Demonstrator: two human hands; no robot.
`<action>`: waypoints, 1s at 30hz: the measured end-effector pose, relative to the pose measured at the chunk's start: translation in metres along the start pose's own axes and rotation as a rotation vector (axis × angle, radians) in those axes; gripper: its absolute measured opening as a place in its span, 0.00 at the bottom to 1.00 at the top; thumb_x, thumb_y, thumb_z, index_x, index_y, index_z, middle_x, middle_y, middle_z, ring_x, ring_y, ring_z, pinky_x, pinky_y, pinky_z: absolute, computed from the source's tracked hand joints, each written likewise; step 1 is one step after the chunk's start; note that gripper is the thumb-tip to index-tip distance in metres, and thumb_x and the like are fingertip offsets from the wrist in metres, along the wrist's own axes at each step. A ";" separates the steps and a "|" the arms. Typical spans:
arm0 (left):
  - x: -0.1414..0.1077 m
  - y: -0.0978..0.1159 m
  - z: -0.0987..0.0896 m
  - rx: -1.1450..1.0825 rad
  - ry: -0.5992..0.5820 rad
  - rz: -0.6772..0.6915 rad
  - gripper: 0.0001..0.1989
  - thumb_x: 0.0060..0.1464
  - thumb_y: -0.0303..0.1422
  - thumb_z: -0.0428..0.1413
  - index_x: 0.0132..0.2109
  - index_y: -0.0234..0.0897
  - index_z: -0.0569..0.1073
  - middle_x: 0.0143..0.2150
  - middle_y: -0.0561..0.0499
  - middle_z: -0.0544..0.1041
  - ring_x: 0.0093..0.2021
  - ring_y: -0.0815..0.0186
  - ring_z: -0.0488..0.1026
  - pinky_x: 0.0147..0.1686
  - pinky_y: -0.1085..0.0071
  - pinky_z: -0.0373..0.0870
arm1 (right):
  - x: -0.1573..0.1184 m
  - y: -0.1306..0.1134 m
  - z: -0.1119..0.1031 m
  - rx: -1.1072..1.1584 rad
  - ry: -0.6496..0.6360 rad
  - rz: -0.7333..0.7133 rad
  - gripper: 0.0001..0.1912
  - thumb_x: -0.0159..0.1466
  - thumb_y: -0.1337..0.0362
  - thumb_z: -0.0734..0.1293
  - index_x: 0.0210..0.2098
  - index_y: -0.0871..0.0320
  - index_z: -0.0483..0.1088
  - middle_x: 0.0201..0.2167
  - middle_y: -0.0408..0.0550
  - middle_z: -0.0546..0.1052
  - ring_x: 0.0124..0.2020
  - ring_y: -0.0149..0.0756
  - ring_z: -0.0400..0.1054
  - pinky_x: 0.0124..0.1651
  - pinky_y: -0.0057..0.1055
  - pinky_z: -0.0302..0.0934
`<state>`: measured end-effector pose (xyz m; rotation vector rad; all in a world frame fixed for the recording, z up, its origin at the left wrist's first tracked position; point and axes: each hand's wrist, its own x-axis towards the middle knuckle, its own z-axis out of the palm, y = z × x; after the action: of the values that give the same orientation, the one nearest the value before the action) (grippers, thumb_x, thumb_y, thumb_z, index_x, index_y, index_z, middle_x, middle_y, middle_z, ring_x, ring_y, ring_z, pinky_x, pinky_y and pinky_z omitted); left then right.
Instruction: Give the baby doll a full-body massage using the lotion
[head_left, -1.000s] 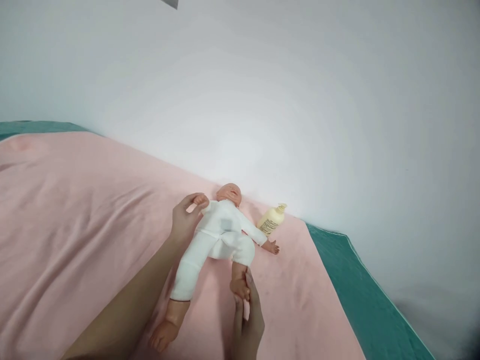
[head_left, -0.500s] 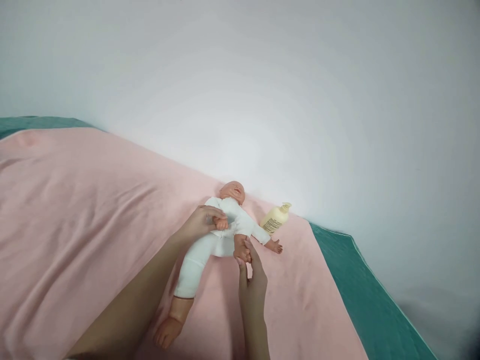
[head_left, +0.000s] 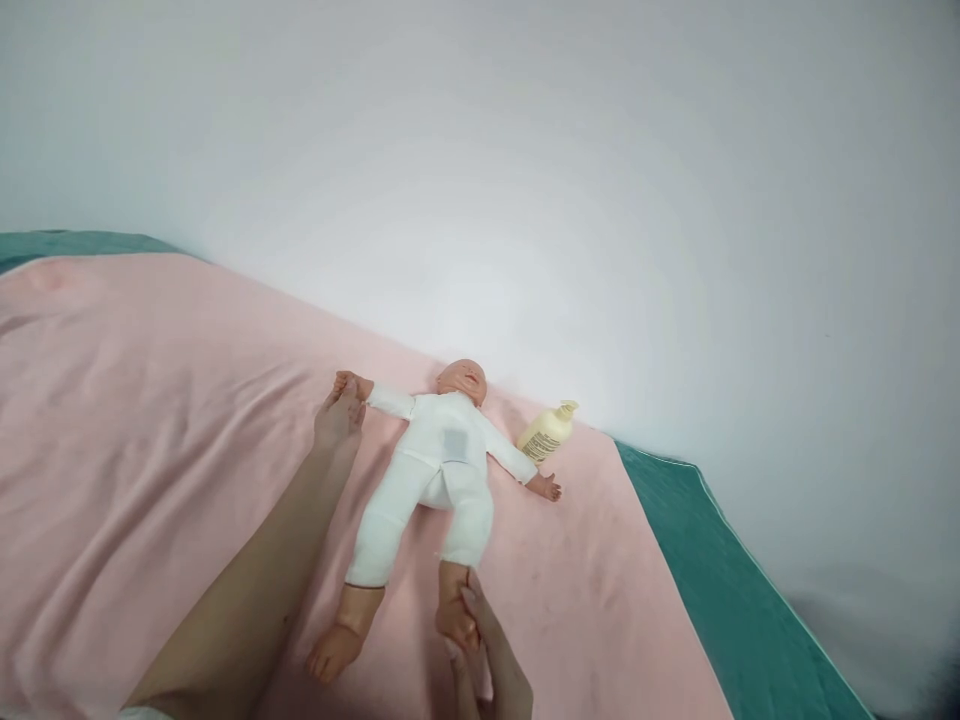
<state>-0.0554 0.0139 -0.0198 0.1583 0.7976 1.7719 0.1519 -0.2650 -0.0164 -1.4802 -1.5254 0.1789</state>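
A baby doll (head_left: pixel 429 437) with a white cloth body lies on its back, its head toward the wall. My left hand (head_left: pixel 341 420) is closed on the doll's hand at the left, with that arm stretched out sideways. At the lower middle, my right hand (head_left: pixel 484 650) grips the doll's foot (head_left: pixel 454 605) on the right side, thumb and fingers around it. Both doll legs are extended toward me. The doll's other arm rests out to the right, untouched, beside a pale yellow pump bottle (head_left: pixel 546 434) that lies tilted.
A pink blanket (head_left: pixel 187 400) with creases on the left lies under the doll. Teal fabric (head_left: pixel 720 560) shows past its edge at the right and the far left. A pale wall (head_left: pixel 480 180) rises directly behind the doll's head.
My left hand has swung the doll's arm from across its belly out to the left. My right hand has lowered the doll's raised leg toward me, straightening it.
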 end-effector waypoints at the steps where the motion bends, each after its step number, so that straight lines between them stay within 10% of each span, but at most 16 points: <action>1: 0.001 -0.001 -0.002 -0.004 0.019 -0.001 0.04 0.55 0.33 0.60 0.40 0.43 0.74 0.43 0.54 0.76 0.44 0.73 0.74 0.40 0.79 0.69 | -0.004 -0.003 0.003 -0.004 0.020 0.002 0.18 0.62 0.52 0.65 0.50 0.45 0.74 0.44 0.44 0.79 0.46 0.46 0.74 0.40 0.35 0.75; 16: -0.014 0.001 0.006 0.073 0.008 0.158 0.05 0.54 0.32 0.60 0.35 0.35 0.73 0.32 0.53 0.74 0.37 0.72 0.73 0.45 0.74 0.69 | -0.013 -0.004 0.014 -0.035 0.051 0.000 0.24 0.63 0.44 0.63 0.53 0.47 0.68 0.51 0.49 0.74 0.49 0.42 0.70 0.46 0.40 0.69; 22: -0.045 0.001 0.026 0.356 -0.293 0.350 0.16 0.43 0.33 0.65 0.41 0.32 0.77 0.42 0.46 0.78 0.46 0.59 0.74 0.49 0.64 0.69 | 0.010 0.008 0.003 -0.026 0.033 0.000 0.20 0.66 0.52 0.62 0.55 0.51 0.68 0.53 0.49 0.73 0.53 0.42 0.69 0.50 0.37 0.68; 30: -0.062 -0.006 0.027 0.892 -0.753 0.631 0.13 0.52 0.36 0.58 0.45 0.38 0.77 0.47 0.48 0.78 0.49 0.58 0.73 0.53 0.62 0.66 | 0.088 0.000 0.009 0.022 -0.080 0.023 0.22 0.68 0.58 0.59 0.60 0.53 0.63 0.57 0.48 0.70 0.57 0.40 0.65 0.54 0.33 0.65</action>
<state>-0.0158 -0.0286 0.0143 1.7069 0.9557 1.5655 0.1637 -0.1877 0.0243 -1.4889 -1.5651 0.2710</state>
